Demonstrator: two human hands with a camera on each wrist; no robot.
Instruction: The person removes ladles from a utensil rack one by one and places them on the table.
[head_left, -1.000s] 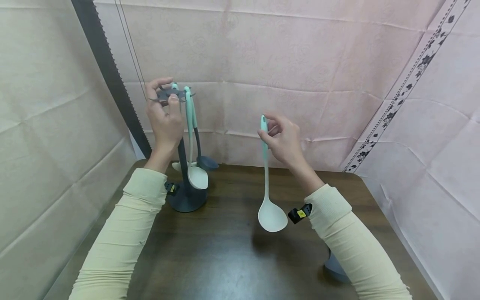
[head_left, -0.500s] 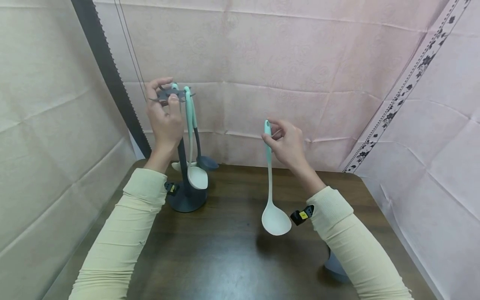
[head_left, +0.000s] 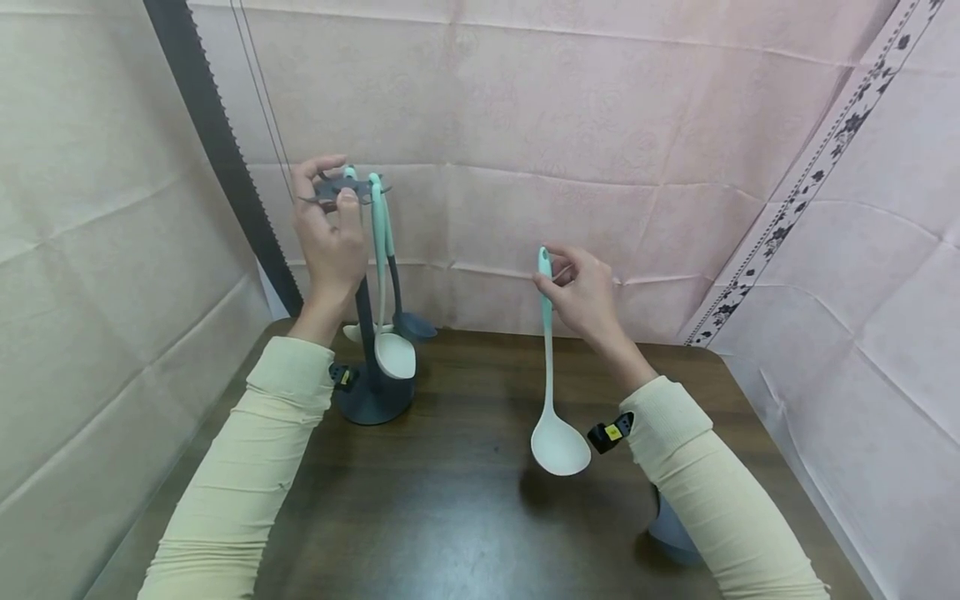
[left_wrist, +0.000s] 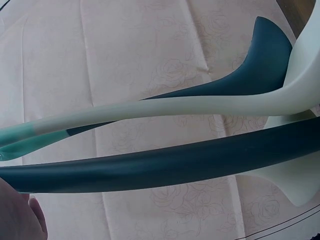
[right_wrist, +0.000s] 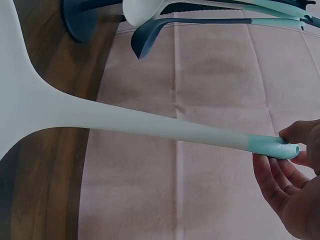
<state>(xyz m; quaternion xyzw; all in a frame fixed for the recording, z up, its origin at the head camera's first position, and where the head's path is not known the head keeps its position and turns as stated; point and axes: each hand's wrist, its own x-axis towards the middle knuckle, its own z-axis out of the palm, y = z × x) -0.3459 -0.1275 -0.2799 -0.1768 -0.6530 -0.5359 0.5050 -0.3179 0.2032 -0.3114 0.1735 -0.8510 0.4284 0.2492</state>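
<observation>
In the head view my left hand (head_left: 332,246) grips the hooked top of a dark utensil stand (head_left: 375,407), thumb in front and fingers behind. From its hooks hang a white spoon-like utensil (head_left: 395,357) with a mint handle, a dark one (head_left: 415,326), and a further white one, mostly hidden. The stand's pole (left_wrist: 150,169) crosses the left wrist view. To the right, my right hand (head_left: 585,292) pinches the mint handle end of a white ladle (head_left: 559,446), which hangs bowl down above the table. The right wrist view shows thumb and fingertips on that handle (right_wrist: 270,146).
A grey-blue object (head_left: 672,533) stands on the wooden table (head_left: 420,517) at the lower right, partly covered by the right sleeve. Pale patterned cloth (head_left: 480,100) encloses the back and both sides.
My right hand has carried the white ladle a little to the right and slightly lower in the head view. The left hand and the stand have stayed put.
</observation>
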